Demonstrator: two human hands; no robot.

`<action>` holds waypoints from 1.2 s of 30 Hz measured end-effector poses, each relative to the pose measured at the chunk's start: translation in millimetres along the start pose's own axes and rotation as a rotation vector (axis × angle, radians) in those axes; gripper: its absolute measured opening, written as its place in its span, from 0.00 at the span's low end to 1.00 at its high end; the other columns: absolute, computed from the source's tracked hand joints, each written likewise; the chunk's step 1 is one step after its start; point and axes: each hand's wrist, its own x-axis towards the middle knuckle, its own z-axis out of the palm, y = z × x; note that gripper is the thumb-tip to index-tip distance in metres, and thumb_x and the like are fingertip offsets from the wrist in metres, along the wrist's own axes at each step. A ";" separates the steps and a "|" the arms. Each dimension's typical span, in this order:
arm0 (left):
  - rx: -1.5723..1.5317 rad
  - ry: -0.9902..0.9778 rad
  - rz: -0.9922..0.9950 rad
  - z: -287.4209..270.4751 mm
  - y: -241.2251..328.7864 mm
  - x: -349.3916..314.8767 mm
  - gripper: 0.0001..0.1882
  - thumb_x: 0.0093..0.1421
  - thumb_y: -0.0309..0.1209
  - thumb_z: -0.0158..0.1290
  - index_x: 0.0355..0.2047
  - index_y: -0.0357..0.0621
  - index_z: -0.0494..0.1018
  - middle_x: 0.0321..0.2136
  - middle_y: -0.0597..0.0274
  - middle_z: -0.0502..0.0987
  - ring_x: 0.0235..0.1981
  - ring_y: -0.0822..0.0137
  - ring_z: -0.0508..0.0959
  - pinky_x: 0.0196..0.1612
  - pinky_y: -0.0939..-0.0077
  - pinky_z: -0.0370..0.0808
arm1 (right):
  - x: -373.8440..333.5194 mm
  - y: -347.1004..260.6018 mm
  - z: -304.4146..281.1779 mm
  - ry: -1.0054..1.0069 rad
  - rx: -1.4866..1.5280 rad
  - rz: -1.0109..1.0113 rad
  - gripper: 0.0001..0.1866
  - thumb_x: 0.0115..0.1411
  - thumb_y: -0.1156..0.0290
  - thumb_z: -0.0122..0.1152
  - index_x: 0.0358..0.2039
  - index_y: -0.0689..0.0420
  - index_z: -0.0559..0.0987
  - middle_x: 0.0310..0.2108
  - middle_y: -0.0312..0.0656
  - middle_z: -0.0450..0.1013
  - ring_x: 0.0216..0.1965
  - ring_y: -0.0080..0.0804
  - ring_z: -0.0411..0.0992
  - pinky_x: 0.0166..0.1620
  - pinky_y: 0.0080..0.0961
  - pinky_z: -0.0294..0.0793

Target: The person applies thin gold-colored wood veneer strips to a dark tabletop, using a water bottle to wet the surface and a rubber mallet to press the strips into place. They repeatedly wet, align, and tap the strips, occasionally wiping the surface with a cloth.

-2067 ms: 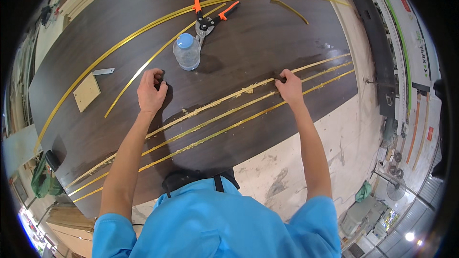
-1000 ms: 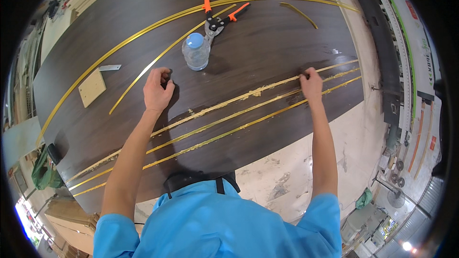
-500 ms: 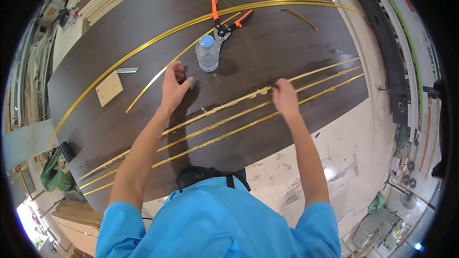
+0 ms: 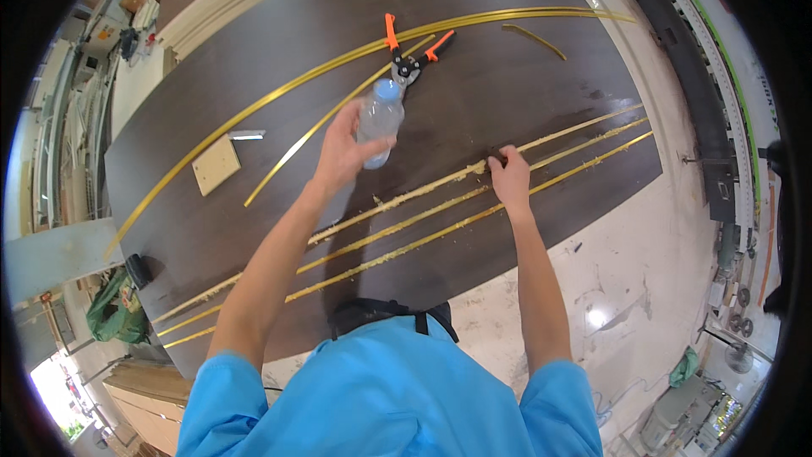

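Bottle (image 4: 381,124): in our left hand (image 4: 348,145), over the middle of the dark board (image 4: 482,97), a little tilted; it seems to be off the surface, though we cannot be sure
Left fingers: wrapped on the bottle's side, thumb across the front, cap free above them
Right hand (image 4: 510,179): at the nearest stretch of the top strip (image 4: 423,189), thumb and fingertips drawn close together; something dark shows at the tips, and we cannot tell whether they grip it
Bottle's weight: likely light to moderate; we cannot make out how much liquid is inside
Bottle's wall: clear and probably thin plastic, so we would expect it to dent under a hard squeeze and slip if wet
Bottle's hold: around the body below the blue cap (image 4: 387,90), palm to the side, with even pressure
Strips: gold, thin, likely stiff across their width yet bendy along their length; yellowish crumbs lie along them, so we would touch them lightly with the fingertips
Snips (image 4: 405,73): lying open just beyond the cap, orange handles apart
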 end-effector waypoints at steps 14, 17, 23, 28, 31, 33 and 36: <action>1.143 -0.462 0.231 27.0 83.6 -1.8 0.31 0.48 0.32 0.64 0.56 0.57 0.78 0.44 0.59 0.81 0.46 0.50 0.84 0.46 0.53 0.81 | -56.4 -33.6 22.9 -0.380 1.793 0.188 0.12 0.72 0.77 0.58 0.55 0.60 0.76 0.48 0.39 0.80 0.45 0.26 0.78 0.46 0.27 0.80; 1.190 -0.463 0.226 31.2 83.9 1.5 0.30 0.48 0.32 0.64 0.56 0.56 0.78 0.44 0.60 0.81 0.45 0.50 0.84 0.45 0.54 0.82 | -59.0 -26.7 30.5 -0.363 1.810 0.175 0.12 0.72 0.77 0.58 0.54 0.60 0.76 0.48 0.39 0.80 0.45 0.26 0.78 0.47 0.27 0.80; 1.255 -0.468 0.249 40.7 80.8 6.0 0.30 0.48 0.30 0.65 0.56 0.56 0.78 0.45 0.61 0.81 0.46 0.51 0.83 0.46 0.55 0.82 | -57.0 -20.4 30.0 -0.349 1.758 0.147 0.11 0.72 0.76 0.58 0.53 0.59 0.77 0.47 0.38 0.80 0.44 0.25 0.77 0.47 0.26 0.78; 1.264 -0.462 0.232 43.4 77.8 9.9 0.30 0.50 0.32 0.66 0.57 0.57 0.78 0.45 0.62 0.81 0.46 0.51 0.83 0.47 0.54 0.82 | -50.8 -21.3 22.2 -0.354 1.692 0.123 0.11 0.73 0.74 0.59 0.54 0.59 0.77 0.46 0.36 0.80 0.43 0.23 0.76 0.46 0.25 0.77; 1.256 -0.463 0.208 42.6 74.7 10.4 0.30 0.51 0.33 0.67 0.57 0.57 0.78 0.46 0.62 0.81 0.47 0.52 0.83 0.48 0.54 0.81 | -51.7 -23.9 28.7 -0.363 1.656 0.117 0.12 0.73 0.72 0.60 0.55 0.58 0.77 0.46 0.35 0.79 0.44 0.22 0.77 0.47 0.24 0.78; 1.221 -0.447 0.209 41.9 69.6 9.1 0.30 0.51 0.32 0.66 0.57 0.56 0.78 0.45 0.61 0.81 0.47 0.51 0.83 0.48 0.54 0.81 | -50.2 -24.2 32.8 -0.335 1.637 0.099 0.13 0.72 0.72 0.61 0.55 0.58 0.77 0.46 0.35 0.79 0.44 0.22 0.77 0.46 0.24 0.78; 1.093 -0.365 0.181 38.7 56.1 5.8 0.30 0.51 0.32 0.66 0.57 0.57 0.77 0.45 0.60 0.81 0.46 0.51 0.83 0.48 0.55 0.81 | -36.4 -15.6 24.3 -0.338 1.484 0.078 0.13 0.71 0.74 0.61 0.55 0.59 0.78 0.45 0.35 0.80 0.42 0.22 0.77 0.44 0.24 0.79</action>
